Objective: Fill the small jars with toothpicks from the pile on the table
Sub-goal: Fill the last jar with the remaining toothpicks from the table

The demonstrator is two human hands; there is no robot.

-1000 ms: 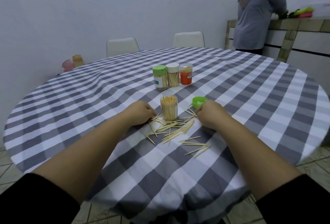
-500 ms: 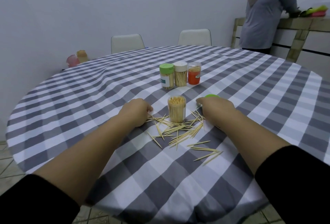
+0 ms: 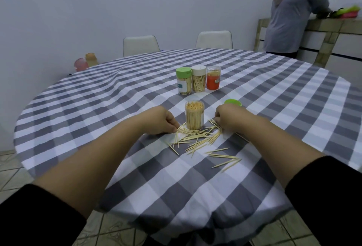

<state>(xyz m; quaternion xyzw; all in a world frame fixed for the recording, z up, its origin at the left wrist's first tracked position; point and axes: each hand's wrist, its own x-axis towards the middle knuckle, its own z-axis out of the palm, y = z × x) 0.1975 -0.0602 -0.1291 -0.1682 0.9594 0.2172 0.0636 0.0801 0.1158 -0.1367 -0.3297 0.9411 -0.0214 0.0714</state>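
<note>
Obstacles around pile
Open jar (image 3: 194, 115) is standing between both hands; three jars (image 3: 198, 81) are blocking behind; near tablecloth (image 3: 176, 190) is lying open.

Dim, flat, bluish indoor light, soft faint shadows under the forearms, no glare, wide-angle bending at the edges, slightly soft background detail.

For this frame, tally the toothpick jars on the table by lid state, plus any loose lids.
Jars with lid on: 2, green-lidded jar and white-lidded jar
Jars without lid: 2, open jar by the hands and red-labelled jar
Loose lids: 1, green lid
Total: 5
</note>
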